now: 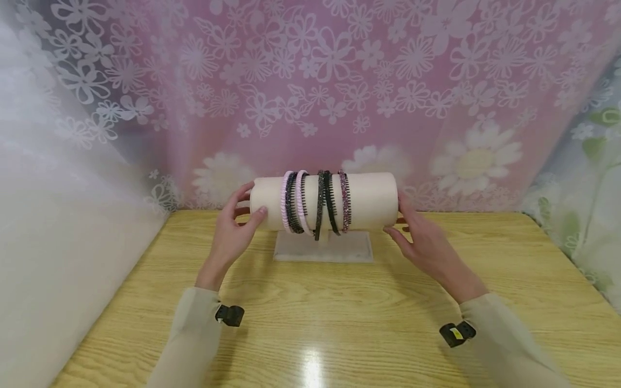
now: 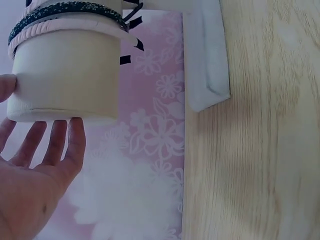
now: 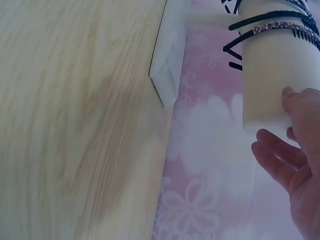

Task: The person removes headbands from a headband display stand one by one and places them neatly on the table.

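A cream display roll [image 1: 371,202] lies level on a short post above a pale marbled base [image 1: 301,249]. Several headbands arch over it: ribbed pink [image 1: 284,202] and smoother pink [image 1: 301,207] ones on the left, dark glittery [image 1: 319,207] and black [image 1: 331,207] ones mid-roll, and a purple-pink sparkly one [image 1: 345,202] to the right. My left hand [image 1: 232,231] grips the left end, thumb on the front and fingertips [image 2: 76,125] against the end face. At the opposite end, my right hand [image 1: 429,245] holds the roll with thumb [image 3: 289,100] on its side and fingers bent by the end.
The stand sits near the back of a wood-grain table [image 1: 310,307]. Behind it hangs a pink floral curtain [image 1: 310,81], with paler sheets at the left [image 1: 63,188] and right [image 1: 582,161]. A black wrist camera [image 1: 230,315] is at the left cuff, another [image 1: 457,334] at the right.
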A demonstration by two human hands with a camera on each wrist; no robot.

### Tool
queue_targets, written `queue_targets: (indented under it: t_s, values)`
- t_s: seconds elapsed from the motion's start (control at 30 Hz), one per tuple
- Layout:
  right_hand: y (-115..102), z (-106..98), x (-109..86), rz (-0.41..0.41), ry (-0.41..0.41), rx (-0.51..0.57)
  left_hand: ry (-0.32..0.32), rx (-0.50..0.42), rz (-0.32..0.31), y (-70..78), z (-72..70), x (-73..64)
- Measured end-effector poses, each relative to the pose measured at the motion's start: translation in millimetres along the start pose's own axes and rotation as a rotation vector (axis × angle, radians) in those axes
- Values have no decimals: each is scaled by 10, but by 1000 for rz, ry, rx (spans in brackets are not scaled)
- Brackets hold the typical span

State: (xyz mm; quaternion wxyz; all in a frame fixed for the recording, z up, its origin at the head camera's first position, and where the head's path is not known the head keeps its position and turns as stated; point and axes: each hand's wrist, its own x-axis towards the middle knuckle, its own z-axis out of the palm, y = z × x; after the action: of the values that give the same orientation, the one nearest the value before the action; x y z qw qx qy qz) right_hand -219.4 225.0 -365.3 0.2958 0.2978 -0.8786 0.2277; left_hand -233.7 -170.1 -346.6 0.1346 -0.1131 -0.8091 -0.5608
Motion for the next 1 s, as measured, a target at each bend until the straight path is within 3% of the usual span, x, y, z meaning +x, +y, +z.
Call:
queue_targets:
  t_s: [0.2,0.4,0.5,0.63,0.8,1.0]
  values:
    - [-67,97,115,19,-3,83,30,-6,14,-78,-107,-1]
    - [-81,5,185,77,3,86,20,24,10,-70,-167,26]
    - [-77,-53,290,42,64,63,-16,11,14,-84,-184,88]
    - [-114,-110,481,-74,106,35,-98,-24,10,-113,-190,180]
    - [-159,-105,703,-172,40,16,-165,-61,-8,-151,-195,261]
    - [-165,-55,853,-163,-83,-23,-184,-110,-11,-165,-198,279]
